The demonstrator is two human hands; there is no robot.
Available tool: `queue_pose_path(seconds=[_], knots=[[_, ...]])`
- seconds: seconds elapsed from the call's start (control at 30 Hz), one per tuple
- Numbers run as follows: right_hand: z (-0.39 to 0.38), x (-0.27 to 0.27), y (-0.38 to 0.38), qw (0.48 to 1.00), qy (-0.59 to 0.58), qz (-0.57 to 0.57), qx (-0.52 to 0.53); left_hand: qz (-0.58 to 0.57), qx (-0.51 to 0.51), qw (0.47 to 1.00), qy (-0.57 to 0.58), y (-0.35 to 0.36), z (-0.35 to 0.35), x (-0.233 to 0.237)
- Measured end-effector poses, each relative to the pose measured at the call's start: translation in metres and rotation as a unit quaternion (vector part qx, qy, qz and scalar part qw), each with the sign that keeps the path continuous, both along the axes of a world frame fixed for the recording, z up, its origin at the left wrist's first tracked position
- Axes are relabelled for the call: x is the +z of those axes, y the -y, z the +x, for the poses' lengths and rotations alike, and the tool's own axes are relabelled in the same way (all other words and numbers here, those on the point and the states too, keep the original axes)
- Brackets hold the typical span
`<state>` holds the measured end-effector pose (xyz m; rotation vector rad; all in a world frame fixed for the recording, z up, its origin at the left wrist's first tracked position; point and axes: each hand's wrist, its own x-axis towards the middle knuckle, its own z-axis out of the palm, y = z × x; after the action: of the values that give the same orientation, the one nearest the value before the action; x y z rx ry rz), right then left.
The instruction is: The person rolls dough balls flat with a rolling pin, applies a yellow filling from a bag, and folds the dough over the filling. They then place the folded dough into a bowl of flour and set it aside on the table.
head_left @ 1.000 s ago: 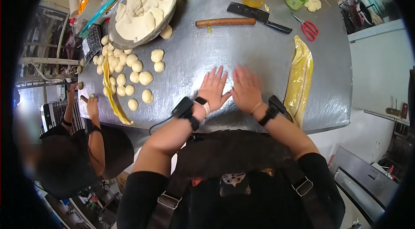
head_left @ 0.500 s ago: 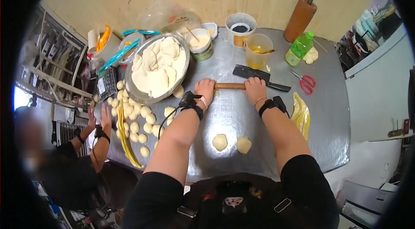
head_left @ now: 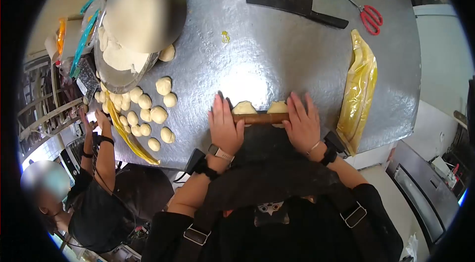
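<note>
Both hands, left hand (head_left: 225,127) and right hand (head_left: 302,124), press a rolling pin (head_left: 261,118) (wooden) across two dough pieces (head_left: 244,108).

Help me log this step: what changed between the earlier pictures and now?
The left hand and right hand took the rolling pin from beside the cleaver and drew it near; both now press flat on it, over two dough pieces. Cleaver, scissors and loose dough balls stayed put.
</note>
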<state>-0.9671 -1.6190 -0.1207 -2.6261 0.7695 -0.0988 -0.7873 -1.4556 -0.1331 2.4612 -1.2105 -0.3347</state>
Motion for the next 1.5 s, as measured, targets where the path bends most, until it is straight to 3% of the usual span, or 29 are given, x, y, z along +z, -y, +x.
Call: queue_pose_path(seconds=[0.1,0.17,0.2,0.27,0.37,0.47,0.6,0.63,0.73,0.8,0.87,0.9,0.97,1.0,1.03,1.27,1.33,1.37,1.4,1.43,1.47,1.5], knots=[[0.055,-0.015,0.044,0.994,-0.051,-0.072,-0.065,0.090,0.018,0.986,0.138,0.057,0.041,-0.024],[0.105,-0.025,0.084,0.978,0.018,-0.152,-0.144,0.008,0.096,0.984,0.149,0.113,0.084,-0.023],[0.120,-0.021,0.104,0.980,0.047,-0.151,-0.124,-0.027,0.093,0.970,0.223,0.137,0.107,-0.028],[0.144,-0.007,0.142,0.978,0.107,-0.159,-0.081,-0.102,0.028,0.986,0.125,0.136,0.123,-0.018],[0.117,-0.004,0.152,0.990,0.108,0.017,0.088,-0.157,-0.077,0.985,-0.007,0.120,0.141,-0.012],[0.097,-0.048,0.132,0.986,0.140,0.003,0.091,-0.136,-0.155,0.977,-0.052,0.096,0.132,-0.027],[0.066,-0.005,0.099,0.974,0.200,-0.014,0.102,-0.149,-0.138,0.978,-0.038,0.075,0.108,0.000],[0.045,-0.003,0.077,0.977,0.190,-0.008,0.095,-0.152,-0.124,0.980,-0.039,0.055,0.091,0.011],[0.005,-0.006,0.042,0.983,0.161,0.012,0.084,-0.125,-0.136,0.982,-0.030,0.014,0.039,-0.012],[-0.001,-0.010,0.038,0.986,0.140,0.031,0.088,-0.122,-0.074,0.989,-0.038,0.021,0.043,-0.011],[0.032,-0.004,0.062,0.994,0.104,0.038,0.015,-0.136,0.000,0.990,-0.041,0.050,0.056,-0.005],[0.044,-0.001,0.067,0.995,0.085,0.042,-0.021,-0.078,0.003,0.997,-0.019,0.071,0.063,0.011],[0.044,-0.026,0.049,0.995,0.049,-0.061,-0.060,-0.042,-0.023,0.978,0.202,0.076,0.054,-0.023],[0.046,-0.035,0.048,0.990,0.033,-0.114,-0.081,-0.014,-0.025,0.987,0.161,0.065,0.042,-0.022],[0.033,-0.026,0.033,0.993,-0.027,-0.083,-0.082,0.011,-0.029,0.992,0.120,0.052,0.029,-0.020],[-0.078,-0.015,-0.061,0.994,-0.047,0.060,0.077,0.083,-0.145,0.986,0.018,-0.057,-0.057,0.002],[-0.092,-0.005,-0.049,0.978,-0.054,0.134,0.152,0.063,-0.189,0.977,0.072,-0.079,-0.067,0.002],[-0.090,-0.001,-0.020,0.990,-0.017,0.103,0.097,0.052,-0.212,0.971,0.102,-0.086,-0.067,-0.002],[-0.080,0.002,0.012,0.996,0.019,0.073,0.041,0.015,-0.225,0.972,0.061,-0.094,-0.063,-0.011],[-0.068,0.007,0.039,0.988,0.072,-0.001,-0.133,-0.023,-0.242,0.970,0.017,-0.104,-0.056,-0.023],[-0.059,0.015,0.070,0.941,0.127,-0.083,-0.304,-0.069,-0.264,0.962,-0.027,-0.108,-0.050,-0.029],[-0.050,0.025,0.101,0.919,0.052,-0.070,-0.383,-0.130,-0.250,0.959,-0.026,-0.109,-0.048,-0.010]])
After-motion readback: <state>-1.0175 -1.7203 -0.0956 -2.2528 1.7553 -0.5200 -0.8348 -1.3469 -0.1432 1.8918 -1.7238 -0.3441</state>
